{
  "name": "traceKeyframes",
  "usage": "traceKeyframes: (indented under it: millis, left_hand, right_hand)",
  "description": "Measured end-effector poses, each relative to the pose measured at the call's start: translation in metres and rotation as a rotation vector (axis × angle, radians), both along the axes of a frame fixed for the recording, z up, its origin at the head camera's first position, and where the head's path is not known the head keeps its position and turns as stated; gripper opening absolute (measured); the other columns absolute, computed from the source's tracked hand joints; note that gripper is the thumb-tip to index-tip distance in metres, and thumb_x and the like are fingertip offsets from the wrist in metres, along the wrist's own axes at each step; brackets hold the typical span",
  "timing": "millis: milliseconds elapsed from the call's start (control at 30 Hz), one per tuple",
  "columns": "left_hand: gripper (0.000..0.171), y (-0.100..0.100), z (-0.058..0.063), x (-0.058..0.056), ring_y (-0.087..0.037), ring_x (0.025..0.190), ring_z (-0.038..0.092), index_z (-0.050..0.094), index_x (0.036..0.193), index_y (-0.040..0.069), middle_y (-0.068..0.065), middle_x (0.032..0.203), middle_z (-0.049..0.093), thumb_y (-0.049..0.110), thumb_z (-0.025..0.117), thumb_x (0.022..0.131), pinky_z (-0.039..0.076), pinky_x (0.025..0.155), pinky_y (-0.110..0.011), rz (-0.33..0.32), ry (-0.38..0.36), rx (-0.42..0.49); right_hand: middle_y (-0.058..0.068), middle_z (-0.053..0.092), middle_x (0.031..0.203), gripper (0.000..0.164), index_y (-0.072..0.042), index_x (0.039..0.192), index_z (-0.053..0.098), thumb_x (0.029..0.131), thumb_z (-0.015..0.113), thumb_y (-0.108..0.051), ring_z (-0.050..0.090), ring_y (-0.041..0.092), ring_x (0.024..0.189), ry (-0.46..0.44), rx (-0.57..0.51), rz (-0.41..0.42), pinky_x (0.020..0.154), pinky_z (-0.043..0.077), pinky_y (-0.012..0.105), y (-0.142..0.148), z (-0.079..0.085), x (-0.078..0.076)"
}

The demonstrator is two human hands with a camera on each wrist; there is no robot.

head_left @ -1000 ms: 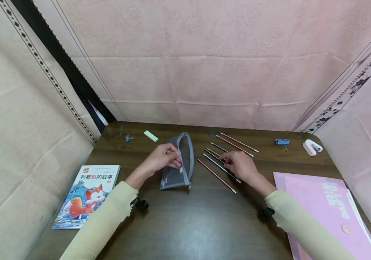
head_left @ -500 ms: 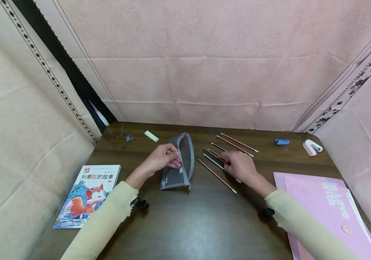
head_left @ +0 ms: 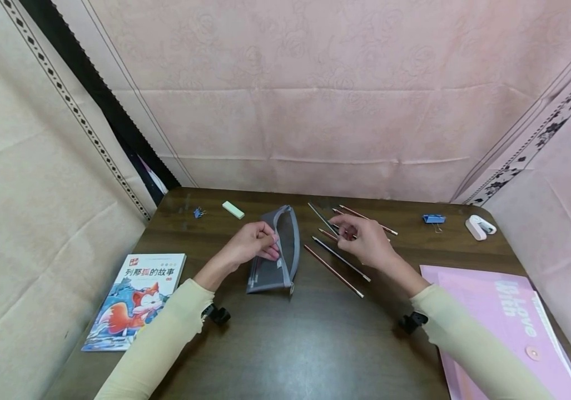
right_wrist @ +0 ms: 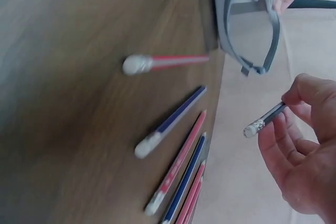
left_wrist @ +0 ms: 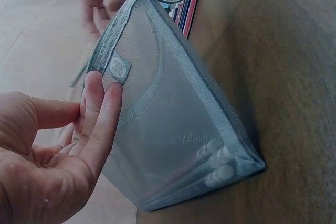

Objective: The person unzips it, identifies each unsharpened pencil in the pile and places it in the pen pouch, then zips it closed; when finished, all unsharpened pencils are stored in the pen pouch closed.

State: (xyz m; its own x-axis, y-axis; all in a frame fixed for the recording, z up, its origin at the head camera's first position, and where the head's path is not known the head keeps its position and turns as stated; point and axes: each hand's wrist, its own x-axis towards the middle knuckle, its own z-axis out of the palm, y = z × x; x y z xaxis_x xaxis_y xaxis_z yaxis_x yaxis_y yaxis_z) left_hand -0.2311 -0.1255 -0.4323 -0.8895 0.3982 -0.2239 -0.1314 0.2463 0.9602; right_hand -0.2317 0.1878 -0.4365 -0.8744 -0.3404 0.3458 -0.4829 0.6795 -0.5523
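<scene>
A grey mesh pencil case [head_left: 291,236], its zipped mouth gaping, stands left of the table's middle. My left hand [head_left: 255,241] pinches the near edge of that mouth between thumb and fingers. Through the mesh in the left wrist view, several white pencil ends [left_wrist: 218,174] show at the bottom. My right hand [head_left: 367,239] holds a dark pencil [right_wrist: 268,118] above the table, its white eraser end towards the palm side and its other end pointing up and left in the head view. Under and around that hand lie several pencils, among them a red one [head_left: 332,270] and a blue one [right_wrist: 181,116].
A picture book [head_left: 135,303] lies at the left, with a pale green eraser [head_left: 233,209] and small blue binder clip [head_left: 198,212] behind. Back right are a larger blue clip [head_left: 434,218] and a small white object [head_left: 480,226]. A pink folder [head_left: 485,322] lies front right.
My right hand has gripped a dark pencil from the group, raised it off the table and tilted it. My left hand stays at the pencil case.
</scene>
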Motion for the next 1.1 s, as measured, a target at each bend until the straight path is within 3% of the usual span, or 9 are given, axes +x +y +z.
traceKeyframes:
  millis: [200,367,600,667,767,867,967,1100]
  left_hand:
    - [0.018,-0.001,0.002,0.000,-0.027,0.078,0.073,0.054,0.105,-0.001,-0.019,0.090,0.068,0.015,0.055,0.098,0.062,0.076,-0.041,0.011,0.003,0.003]
    - [0.017,-0.001,0.002,0.000,-0.027,0.077,0.073,0.054,0.104,-0.002,-0.019,0.089,0.068,0.014,0.056,0.098,0.062,0.076,-0.041,0.017,-0.010,0.020]
    - [0.018,-0.001,0.001,-0.001,-0.026,0.076,0.073,0.054,0.104,-0.002,-0.018,0.087,0.068,0.014,0.056,0.098,0.062,0.076,-0.041,0.015,-0.007,0.026]
    - [0.018,0.000,0.001,-0.002,-0.025,0.075,0.072,0.053,0.104,-0.003,-0.018,0.086,0.069,0.014,0.055,0.098,0.062,0.075,-0.041,0.012,-0.002,0.031]
    - [0.018,0.001,0.001,-0.003,-0.024,0.073,0.072,0.053,0.103,-0.004,-0.017,0.084,0.069,0.013,0.054,0.098,0.062,0.075,-0.042,0.009,0.001,0.043]
    - [0.018,0.002,0.002,-0.003,-0.024,0.072,0.072,0.052,0.103,-0.005,-0.016,0.083,0.068,0.012,0.053,0.098,0.062,0.075,-0.042,0.007,-0.001,0.050]
    - [0.019,0.002,0.003,-0.002,-0.025,0.074,0.072,0.052,0.104,-0.005,-0.017,0.085,0.068,0.014,0.054,0.099,0.062,0.076,-0.043,0.003,0.002,0.046]
    - [0.020,0.000,0.003,0.000,-0.027,0.076,0.073,0.052,0.105,-0.005,-0.019,0.087,0.068,0.014,0.053,0.099,0.061,0.078,-0.045,0.000,0.001,0.040]
  right_hand:
    - [-0.007,0.066,0.080,0.040,-0.033,0.114,0.063,0.080,0.067,-0.010,0.062,0.007,0.072,-0.015,-0.157,0.029,0.061,0.050,0.023,-0.020,0.002,0.004]
    - [0.004,0.066,0.085,0.042,-0.024,0.118,0.062,0.082,0.068,-0.002,0.063,0.016,0.075,-0.102,-0.361,0.039,0.066,0.054,0.030,-0.043,0.005,0.011]
    - [0.018,0.062,0.090,0.046,-0.010,0.125,0.056,0.082,0.066,0.004,0.062,0.030,0.077,-0.203,-0.509,0.045,0.055,0.053,0.027,-0.076,0.023,0.027]
    - [0.021,0.061,0.092,0.046,-0.008,0.126,0.055,0.082,0.065,0.005,0.062,0.030,0.075,-0.237,-0.567,0.059,0.050,0.054,0.032,-0.081,0.024,0.027]
    - [0.027,0.059,0.101,0.048,-0.008,0.127,0.053,0.082,0.063,0.006,0.062,0.034,0.076,-0.294,-0.656,0.076,0.048,0.054,0.046,-0.088,0.020,0.025]
    - [0.030,0.056,0.112,0.049,-0.011,0.128,0.051,0.083,0.062,0.007,0.062,0.043,0.083,-0.369,-0.754,0.087,0.055,0.055,0.059,-0.092,0.011,0.019]
    - [0.030,0.055,0.118,0.048,-0.015,0.128,0.050,0.086,0.062,0.005,0.061,0.046,0.086,-0.432,-0.840,0.077,0.062,0.056,0.062,-0.096,-0.001,0.015]
    - [0.026,0.055,0.117,0.047,-0.014,0.129,0.046,0.087,0.063,0.002,0.063,0.035,0.080,-0.492,-0.931,0.054,0.064,0.057,0.062,-0.104,-0.012,0.016]
